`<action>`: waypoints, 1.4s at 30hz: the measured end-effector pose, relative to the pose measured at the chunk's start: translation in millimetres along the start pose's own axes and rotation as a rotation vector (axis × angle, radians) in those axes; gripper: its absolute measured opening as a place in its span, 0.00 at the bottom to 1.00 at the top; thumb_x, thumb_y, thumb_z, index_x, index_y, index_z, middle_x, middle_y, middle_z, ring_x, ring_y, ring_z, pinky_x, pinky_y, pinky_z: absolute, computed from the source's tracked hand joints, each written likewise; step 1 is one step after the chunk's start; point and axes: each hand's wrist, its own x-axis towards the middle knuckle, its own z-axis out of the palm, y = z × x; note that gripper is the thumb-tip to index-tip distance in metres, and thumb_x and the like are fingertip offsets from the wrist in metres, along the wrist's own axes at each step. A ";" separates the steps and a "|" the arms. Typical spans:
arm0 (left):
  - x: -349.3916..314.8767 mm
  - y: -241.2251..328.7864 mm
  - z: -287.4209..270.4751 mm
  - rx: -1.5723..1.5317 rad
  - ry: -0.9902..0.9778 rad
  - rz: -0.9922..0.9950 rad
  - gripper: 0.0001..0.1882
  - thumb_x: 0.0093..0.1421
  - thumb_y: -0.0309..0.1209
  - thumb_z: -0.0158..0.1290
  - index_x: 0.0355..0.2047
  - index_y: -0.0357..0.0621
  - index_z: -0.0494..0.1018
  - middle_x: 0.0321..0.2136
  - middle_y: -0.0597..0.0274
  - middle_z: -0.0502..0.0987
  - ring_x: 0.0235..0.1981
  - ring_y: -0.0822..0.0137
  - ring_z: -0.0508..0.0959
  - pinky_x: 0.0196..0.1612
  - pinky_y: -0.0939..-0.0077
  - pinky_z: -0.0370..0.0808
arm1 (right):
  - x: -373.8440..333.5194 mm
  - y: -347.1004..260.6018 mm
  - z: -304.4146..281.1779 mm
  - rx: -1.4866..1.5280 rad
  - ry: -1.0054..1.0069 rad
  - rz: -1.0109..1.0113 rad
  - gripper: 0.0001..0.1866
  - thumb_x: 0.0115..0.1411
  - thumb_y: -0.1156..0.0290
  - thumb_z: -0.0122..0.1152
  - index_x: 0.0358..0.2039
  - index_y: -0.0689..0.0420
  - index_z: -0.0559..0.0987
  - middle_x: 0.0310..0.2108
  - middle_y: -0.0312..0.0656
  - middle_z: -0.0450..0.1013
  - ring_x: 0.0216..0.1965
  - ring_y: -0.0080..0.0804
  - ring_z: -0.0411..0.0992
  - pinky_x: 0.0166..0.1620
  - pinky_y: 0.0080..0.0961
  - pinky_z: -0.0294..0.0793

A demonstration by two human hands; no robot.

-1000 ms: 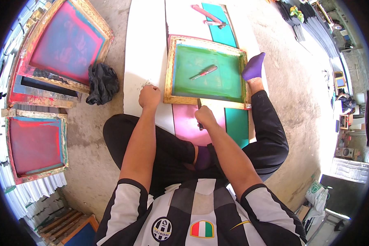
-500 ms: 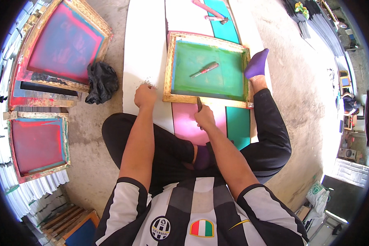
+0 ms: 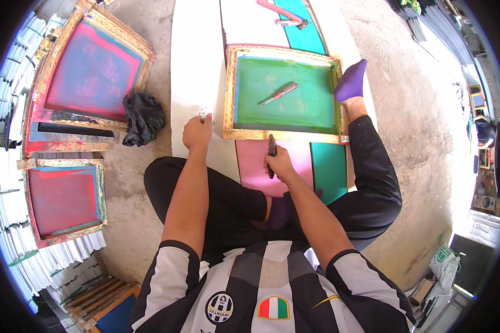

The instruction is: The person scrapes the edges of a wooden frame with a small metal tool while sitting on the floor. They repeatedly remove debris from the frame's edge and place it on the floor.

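My right hand (image 3: 279, 162) is closed around dark pliers (image 3: 272, 146), whose jaws point away from me at the near rail of a wooden screen-printing frame (image 3: 283, 135). Green mesh (image 3: 311, 94) fills that frame, and a screwdriver (image 3: 279, 93) with a red and clear handle lies on it. To the left of the frame, my left hand (image 3: 197, 133) has its fingers curled in and its thumb up; whatever they may hold is hidden. Just past it, small dark bits (image 3: 203, 112) are scattered on the white board (image 3: 191, 72).
A red-handled tool (image 3: 280, 10), hammer-like, lies beyond the frame beside a small slim tool (image 3: 289, 23). My purple-socked foot (image 3: 351, 83) touches the frame's right side. At left are a crumpled black bag (image 3: 143, 117), more screen frames (image 3: 64, 202) and stacked sheets (image 3: 16, 222).
My right hand has turned the pliers, so more of them shows near the frame's rail. The left thumb now stands up from the curled fingers. The whole view has shifted slightly.
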 end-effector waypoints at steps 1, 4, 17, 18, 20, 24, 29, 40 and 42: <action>-1.3 0.4 0.1 -0.041 -0.001 0.036 0.19 0.61 0.46 0.63 0.39 0.41 0.85 0.39 0.51 0.86 0.40 0.50 0.85 0.43 0.56 0.79 | -2.9 -0.6 1.7 -0.021 -0.029 -0.013 0.06 0.55 0.77 0.58 0.33 0.64 0.73 0.21 0.44 0.75 0.17 0.33 0.75 0.21 0.33 0.76; -12.6 -9.4 16.3 -0.340 -0.077 0.650 0.15 0.60 0.39 0.65 0.40 0.41 0.84 0.38 0.51 0.85 0.37 0.51 0.84 0.41 0.59 0.79 | -10.8 -10.3 12.3 -0.024 -0.093 -0.019 0.06 0.54 0.79 0.59 0.34 0.63 0.73 0.21 0.44 0.74 0.16 0.33 0.74 0.21 0.31 0.75; -45.3 5.0 18.8 -0.100 -0.199 1.013 0.08 0.59 0.36 0.62 0.34 0.48 0.85 0.32 0.56 0.84 0.34 0.50 0.83 0.37 0.58 0.79 | -33.7 -49.4 27.0 -0.101 -0.268 0.058 0.14 0.65 0.64 0.61 0.45 0.62 0.75 0.27 0.45 0.77 0.22 0.33 0.77 0.25 0.32 0.76; -45.3 5.2 19.3 -0.104 -0.191 0.988 0.08 0.59 0.37 0.62 0.34 0.48 0.85 0.32 0.56 0.84 0.33 0.49 0.83 0.37 0.57 0.79 | -36.1 -51.9 25.3 -0.099 -0.253 0.082 0.16 0.66 0.63 0.59 0.46 0.63 0.75 0.27 0.45 0.76 0.23 0.34 0.77 0.26 0.32 0.76; -42.4 4.2 20.9 -0.116 -0.138 0.882 0.08 0.59 0.37 0.63 0.33 0.48 0.85 0.30 0.56 0.84 0.33 0.49 0.83 0.37 0.57 0.79 | -39.2 -55.0 20.5 -0.098 -0.225 0.131 0.19 0.68 0.61 0.57 0.49 0.65 0.74 0.27 0.46 0.76 0.23 0.35 0.77 0.28 0.33 0.77; -23.8 0.3 15.2 -0.197 -0.055 0.458 0.10 0.58 0.37 0.63 0.34 0.45 0.86 0.30 0.54 0.85 0.34 0.51 0.85 0.39 0.59 0.79 | -20.2 -39.5 4.9 -0.179 -0.081 0.195 0.18 0.68 0.60 0.57 0.44 0.66 0.75 0.25 0.45 0.74 0.21 0.36 0.76 0.24 0.36 0.75; 4.3 -14.5 16.9 -0.360 -0.004 0.165 0.13 0.58 0.37 0.63 0.36 0.41 0.86 0.32 0.52 0.87 0.36 0.55 0.86 0.42 0.62 0.80 | -4.4 -37.0 3.0 -0.204 0.027 0.196 0.16 0.64 0.66 0.55 0.36 0.71 0.74 0.22 0.46 0.71 0.19 0.38 0.74 0.20 0.39 0.72; 5.1 -5.7 13.8 -0.277 -0.043 -0.017 0.14 0.59 0.41 0.63 0.37 0.46 0.87 0.36 0.50 0.87 0.41 0.50 0.86 0.48 0.57 0.80 | 21.8 -32.2 14.4 -0.372 0.119 0.245 0.16 0.63 0.68 0.56 0.37 0.73 0.72 0.23 0.48 0.70 0.18 0.40 0.73 0.16 0.42 0.70; 7.0 -6.2 13.7 -0.252 -0.048 -0.032 0.13 0.58 0.42 0.63 0.38 0.48 0.87 0.38 0.51 0.87 0.43 0.50 0.86 0.49 0.56 0.80 | 21.7 -36.6 17.4 -0.394 0.125 0.262 0.15 0.63 0.70 0.55 0.37 0.74 0.72 0.23 0.49 0.71 0.18 0.40 0.73 0.17 0.42 0.71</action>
